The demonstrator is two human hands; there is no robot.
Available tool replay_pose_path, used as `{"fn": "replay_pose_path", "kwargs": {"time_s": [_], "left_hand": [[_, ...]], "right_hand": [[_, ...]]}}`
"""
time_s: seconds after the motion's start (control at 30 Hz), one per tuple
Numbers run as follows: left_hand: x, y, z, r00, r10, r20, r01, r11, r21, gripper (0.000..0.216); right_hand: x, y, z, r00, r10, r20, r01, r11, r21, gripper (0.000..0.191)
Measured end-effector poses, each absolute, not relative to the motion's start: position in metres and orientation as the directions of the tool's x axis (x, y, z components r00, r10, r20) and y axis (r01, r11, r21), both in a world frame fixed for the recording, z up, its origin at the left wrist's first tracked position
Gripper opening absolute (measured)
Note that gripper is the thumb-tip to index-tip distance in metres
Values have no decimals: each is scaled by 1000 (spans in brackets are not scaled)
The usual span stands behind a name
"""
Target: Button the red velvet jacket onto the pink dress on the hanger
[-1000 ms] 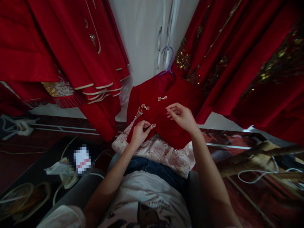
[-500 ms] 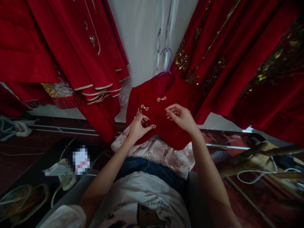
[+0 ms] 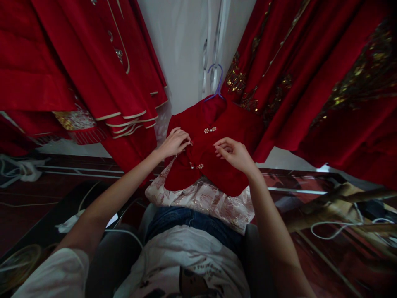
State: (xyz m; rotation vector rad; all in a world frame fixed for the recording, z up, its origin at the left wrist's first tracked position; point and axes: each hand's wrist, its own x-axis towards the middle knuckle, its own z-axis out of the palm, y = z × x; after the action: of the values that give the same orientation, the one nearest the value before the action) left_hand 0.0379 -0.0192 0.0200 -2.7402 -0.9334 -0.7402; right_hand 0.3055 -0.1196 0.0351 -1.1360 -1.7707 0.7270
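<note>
A small red jacket [image 3: 229,124] with pearl knot buttons lies over my lap on a purple hanger [image 3: 217,80]. Under it spreads a pale patterned skirt [image 3: 214,200]. My left hand [image 3: 175,142] is curled on the jacket's left front at the middle pearl button, which its fingers mostly hide. My right hand [image 3: 234,153] pinches the red cloth of the right front panel, fingers bent together. The top pearl button [image 3: 210,130] shows between the hands, and the lowest button [image 3: 197,166] lies below them.
Red embroidered garments hang on both sides, left [image 3: 93,74] and right [image 3: 310,82], close to my arms. A white wall [image 3: 186,54] is behind. White cables [image 3: 335,229] lie on the glossy dark floor at the right, and a cord and cloth bundle [image 3: 18,169] at the far left.
My left hand has let go of the lowest button and risen up-left to the middle button. My left arm now covers the box on the floor. My right hand has barely moved.
</note>
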Motion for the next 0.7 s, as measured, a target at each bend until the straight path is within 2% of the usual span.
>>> {"fn": "replay_pose_path", "kwargs": {"time_s": [0.1,0.2,0.43,0.6,0.7], "left_hand": [[38,-10,20,752,450,482,537,-842,-53,19],[44,-3,17,757,433,490,543,-833,-102,25],[97,-10,26,559,502,660,653,-757,23,30],[132,-1,35,555,533,638,687,-726,9,29],[136,7,38,566,538,624,661,-749,46,25]], "right_hand": [[306,-120,35,-194,911,365,406,413,-815,18],[307,-119,35,-193,911,364,410,412,-814,19],[308,-120,37,-202,915,348,423,402,-812,20],[312,-122,40,-201,914,353,428,406,-808,20],[313,-122,41,-196,919,342,435,394,-810,21]]}}
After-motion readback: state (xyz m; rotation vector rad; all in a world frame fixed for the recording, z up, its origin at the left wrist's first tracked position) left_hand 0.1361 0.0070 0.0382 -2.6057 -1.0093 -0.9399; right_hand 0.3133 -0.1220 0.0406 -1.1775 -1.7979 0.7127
